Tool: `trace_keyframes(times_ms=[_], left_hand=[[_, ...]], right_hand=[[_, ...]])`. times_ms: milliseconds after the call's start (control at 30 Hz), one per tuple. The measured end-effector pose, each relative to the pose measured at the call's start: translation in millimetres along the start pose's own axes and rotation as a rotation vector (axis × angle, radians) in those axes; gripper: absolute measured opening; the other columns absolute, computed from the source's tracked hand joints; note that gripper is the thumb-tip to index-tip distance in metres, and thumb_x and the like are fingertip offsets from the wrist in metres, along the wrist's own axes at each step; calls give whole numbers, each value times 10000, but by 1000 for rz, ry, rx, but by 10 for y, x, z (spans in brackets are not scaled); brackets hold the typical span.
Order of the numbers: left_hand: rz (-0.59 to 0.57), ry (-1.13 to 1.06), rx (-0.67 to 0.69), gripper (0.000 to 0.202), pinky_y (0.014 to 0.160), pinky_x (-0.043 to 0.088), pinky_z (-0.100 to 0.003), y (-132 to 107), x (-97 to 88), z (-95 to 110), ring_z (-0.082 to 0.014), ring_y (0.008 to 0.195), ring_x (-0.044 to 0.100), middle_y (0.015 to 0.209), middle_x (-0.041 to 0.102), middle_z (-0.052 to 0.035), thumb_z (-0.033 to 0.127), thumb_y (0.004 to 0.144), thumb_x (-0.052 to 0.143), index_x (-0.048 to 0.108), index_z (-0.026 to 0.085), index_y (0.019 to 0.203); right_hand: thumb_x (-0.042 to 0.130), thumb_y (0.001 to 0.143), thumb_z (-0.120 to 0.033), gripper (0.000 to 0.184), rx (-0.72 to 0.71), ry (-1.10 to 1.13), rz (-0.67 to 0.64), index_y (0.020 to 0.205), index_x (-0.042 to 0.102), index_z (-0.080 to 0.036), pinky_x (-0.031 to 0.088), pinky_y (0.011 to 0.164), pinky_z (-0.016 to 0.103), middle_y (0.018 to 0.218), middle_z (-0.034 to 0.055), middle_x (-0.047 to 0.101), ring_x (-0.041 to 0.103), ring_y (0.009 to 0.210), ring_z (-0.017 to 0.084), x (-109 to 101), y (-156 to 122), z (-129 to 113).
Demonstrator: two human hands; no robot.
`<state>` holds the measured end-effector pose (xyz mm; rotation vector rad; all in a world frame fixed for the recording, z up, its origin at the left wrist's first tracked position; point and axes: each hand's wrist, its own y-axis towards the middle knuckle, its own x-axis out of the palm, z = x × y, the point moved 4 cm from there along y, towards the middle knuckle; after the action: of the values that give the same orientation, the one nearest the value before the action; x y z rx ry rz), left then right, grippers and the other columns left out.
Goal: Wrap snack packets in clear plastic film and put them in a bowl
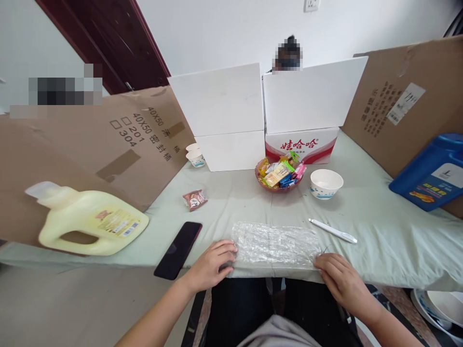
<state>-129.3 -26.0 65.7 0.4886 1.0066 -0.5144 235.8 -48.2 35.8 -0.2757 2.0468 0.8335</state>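
A crinkled sheet of clear plastic wrap (pixel 277 243) lies flat near the table's front edge. My left hand (pixel 211 265) rests at its left end, fingers curled onto the edge of the wrap. At its right front corner, my right hand (pixel 340 279) presses down with bent fingers. A black phone (pixel 178 249) lies just left of my left hand. A white pen-like tool (pixel 333 230) sits behind my right hand.
A bowl of wrapped snacks (pixel 279 174) and an empty white bowl (pixel 326 183) stand mid-table. Nearby are a snack packet (pixel 195 199), paper cups (pixel 195 156), a yellow jug (pixel 90 219) at left, a blue jug (pixel 432 173) at right. Cardboard and white boxes (pixel 231 115) wall the table; a person sits behind.
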Motion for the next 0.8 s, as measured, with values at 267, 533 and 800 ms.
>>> trace_keyframes(times_ms=[267, 533, 800], left_hand=[[145, -180, -364, 124, 706, 482, -272, 330, -105, -197, -159, 724, 626, 780, 654, -3, 251, 900, 436, 549, 205, 875], [149, 174, -606, 158, 705, 443, -265, 673, 95, -341, -192, 809, 662, 843, 692, -16, 189, 876, 508, 575, 217, 1016], [220, 472, -471, 171, 735, 472, -338, 673, 178, -242, -235, 838, 649, 1007, 676, -92, 196, 908, 487, 609, 177, 1026]], right_hand=[[371, 962, -312, 214, 321, -73, 94, 1008, 566, -236, 539, 656, 315, 950, 35, 703, 689, 820, 195, 40, 257, 138], [372, 962, -297, 270, 443, -479, 46, 1122, 551, -172, 432, 514, 303, 951, 55, 720, 687, 685, 199, 289, 359, 255], [393, 959, -282, 270, 417, -571, 15, 1115, 575, -158, 430, 524, 312, 902, 68, 687, 650, 644, 193, 260, 393, 243]])
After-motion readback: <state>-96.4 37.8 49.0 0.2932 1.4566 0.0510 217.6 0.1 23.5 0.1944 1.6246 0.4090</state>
